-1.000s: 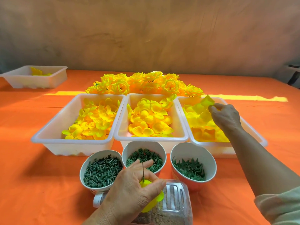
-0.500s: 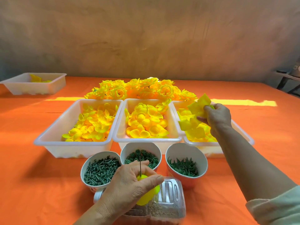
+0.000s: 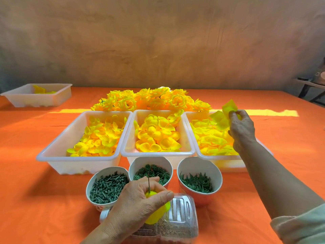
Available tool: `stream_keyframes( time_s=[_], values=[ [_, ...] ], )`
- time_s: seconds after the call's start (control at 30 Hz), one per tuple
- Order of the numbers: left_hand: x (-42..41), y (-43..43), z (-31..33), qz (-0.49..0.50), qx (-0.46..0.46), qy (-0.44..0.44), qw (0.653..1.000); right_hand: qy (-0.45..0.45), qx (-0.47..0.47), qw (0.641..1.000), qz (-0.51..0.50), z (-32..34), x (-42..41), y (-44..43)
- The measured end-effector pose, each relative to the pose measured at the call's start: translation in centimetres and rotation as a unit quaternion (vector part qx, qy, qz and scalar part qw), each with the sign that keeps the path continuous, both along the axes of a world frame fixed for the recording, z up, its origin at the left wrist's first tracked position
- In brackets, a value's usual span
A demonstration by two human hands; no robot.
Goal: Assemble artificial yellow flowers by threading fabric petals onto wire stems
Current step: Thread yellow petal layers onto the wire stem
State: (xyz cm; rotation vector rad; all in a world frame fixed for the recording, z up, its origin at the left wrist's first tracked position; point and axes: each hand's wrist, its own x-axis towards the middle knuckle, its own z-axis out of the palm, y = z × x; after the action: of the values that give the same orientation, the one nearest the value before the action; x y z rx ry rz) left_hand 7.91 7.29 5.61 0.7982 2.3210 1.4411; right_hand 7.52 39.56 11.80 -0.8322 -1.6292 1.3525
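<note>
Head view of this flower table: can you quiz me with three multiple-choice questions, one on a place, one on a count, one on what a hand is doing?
1. Where is the right-hand grip? A over the left tray; B on the bottle; C over the right tray.
2. How many cups hold green parts? A two; B three; C five.
3. What is the left-hand grip doing? A holding a yellow bud on a wire stem; B lying flat on the cloth; C holding scissors.
Answers: 1 C, it pinches petals above that tray. 2 B, three stand side by side. 3 A, it curls round the bud, wire pointing up.
</note>
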Motion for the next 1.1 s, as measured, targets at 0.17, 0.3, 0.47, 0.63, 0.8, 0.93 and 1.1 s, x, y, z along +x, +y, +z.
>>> stream_keyframes(
  time_s=[0.17, 0.3, 0.47, 0.63, 0.8, 0.93, 1.1],
  values=[
    [0.0, -0.4, 0.8, -0.032, 0.015, -0.034, 0.999, 0.032, -0.066, 0.993, 0.091, 1.4, 0.3, -1.4],
    [-0.4, -1.2, 1.3, -0.083, 0.047, -0.047, 0.994, 0.057, -0.077, 0.978, 0.187, 2.2, 0.7, -5.2],
    [-2.0, -2.7, 2.5, -0.087, 0.092, 0.014, 0.992, 0.078, -0.077, 0.958, 0.266, 2.6, 1.6, -10.4],
    [-3.1, -3.7, 6.0, 0.022, 0.206, -0.090, 0.974, 0.122, 0.072, 0.948, 0.285, 2.8, 3.0, -15.0],
    [-2.7, -3.5, 9.1, -0.016, 0.193, -0.265, 0.945, 0.157, 0.349, 0.888, 0.255, 2.1, 4.3, -18.3],
    [-1.8, -2.7, 9.7, -0.038, 0.260, -0.295, 0.919, 0.151, 0.469, 0.825, 0.276, 1.2, 4.7, -18.8],
    [-1.9, -2.6, 9.5, -0.001, 0.297, -0.265, 0.917, 0.140, 0.445, 0.820, 0.331, 1.1, 5.8, -18.3]
  ],
)
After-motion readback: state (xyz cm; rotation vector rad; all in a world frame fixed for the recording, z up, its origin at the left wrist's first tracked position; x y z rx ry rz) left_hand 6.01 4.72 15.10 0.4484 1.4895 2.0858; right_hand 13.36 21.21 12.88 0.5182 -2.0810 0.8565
